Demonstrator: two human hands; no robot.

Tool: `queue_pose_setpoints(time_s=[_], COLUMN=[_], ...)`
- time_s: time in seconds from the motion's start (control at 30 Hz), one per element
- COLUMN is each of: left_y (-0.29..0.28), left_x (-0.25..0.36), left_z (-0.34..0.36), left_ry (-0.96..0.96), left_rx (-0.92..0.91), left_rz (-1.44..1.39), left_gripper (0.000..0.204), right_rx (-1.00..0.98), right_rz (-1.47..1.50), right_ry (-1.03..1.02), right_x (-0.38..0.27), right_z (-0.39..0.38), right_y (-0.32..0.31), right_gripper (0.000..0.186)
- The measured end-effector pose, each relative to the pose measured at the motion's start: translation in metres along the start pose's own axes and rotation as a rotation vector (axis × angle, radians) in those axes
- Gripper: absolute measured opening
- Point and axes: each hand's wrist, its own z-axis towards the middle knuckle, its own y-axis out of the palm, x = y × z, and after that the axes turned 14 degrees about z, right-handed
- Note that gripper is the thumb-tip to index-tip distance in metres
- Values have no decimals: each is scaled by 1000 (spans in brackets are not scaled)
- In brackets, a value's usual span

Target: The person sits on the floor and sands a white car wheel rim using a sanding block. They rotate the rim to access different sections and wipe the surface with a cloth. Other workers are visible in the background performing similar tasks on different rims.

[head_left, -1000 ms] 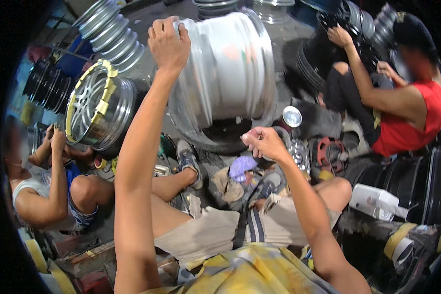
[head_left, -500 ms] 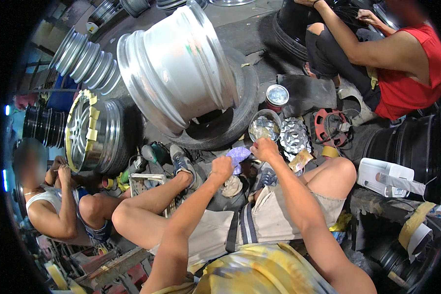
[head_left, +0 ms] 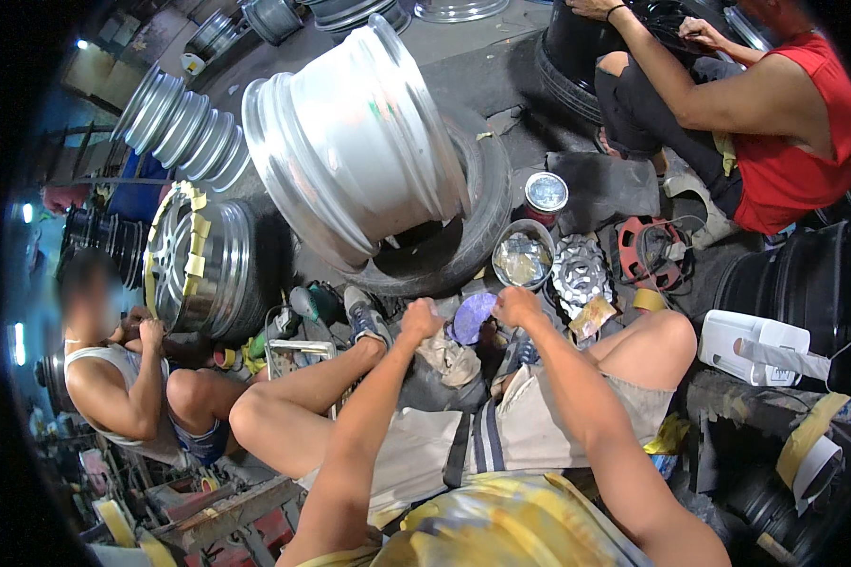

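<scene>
Between my hands, over the gap between my feet, is a round, thin purple disc [head_left: 473, 318] that looks like a sanding disc. My right hand [head_left: 517, 307] is closed at its right edge, fingertips pinched where disc and fingers meet. To the left, my left hand [head_left: 422, 319] is curled closed a little apart from the disc; what it holds, if anything, is hidden. Below the left hand lies a crumpled beige cloth [head_left: 452, 360]. A large silver wheel rim [head_left: 364, 142] leans on a tire [head_left: 492, 189] in front of me.
Beyond my right hand stand a bucket with clear wrapping [head_left: 523, 255], a lidded can [head_left: 546, 193] and a silver wheel cover [head_left: 580, 274]. A white plastic jug [head_left: 749, 348] is at right. One person in red [head_left: 792, 142] and another in white [head_left: 113, 392] sit nearby.
The purple disc was bunched and folded; now it is spread flat. My left hand has drawn away from it to the left. The whole view has shifted slightly.
</scene>
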Motion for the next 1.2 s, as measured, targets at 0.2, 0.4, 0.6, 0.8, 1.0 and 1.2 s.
queue_pose_setpoints(time_s=[0.2,0.4,0.6,0.8,1.0,1.2], left_y=[25,108,113,106,42,5], left_x=[-25,9,-1,22,5,-27], left_z=[-1,-5,4,-2,-12,-6], left_ry=[-35,26,274,68,400,266], left_rx=[-134,139,246,-53,-243,-409], left_rz=[-190,3,-134,-40,45,-190], left_gripper=[44,31,37,38,44,33], right_rx=[-39,-82,-85,-68,-52,22], right_rz=[-71,-158,-90,-125,-45,-71], right_ry=[-40,-61,-65,-130,-94,-177], right_x=[0,21,32,37,27,32], right_z=[-4,-3,12,7,4,20], right_y=[10,23,36,39,30,44], right_gripper=[35,31,34,35,33,33])
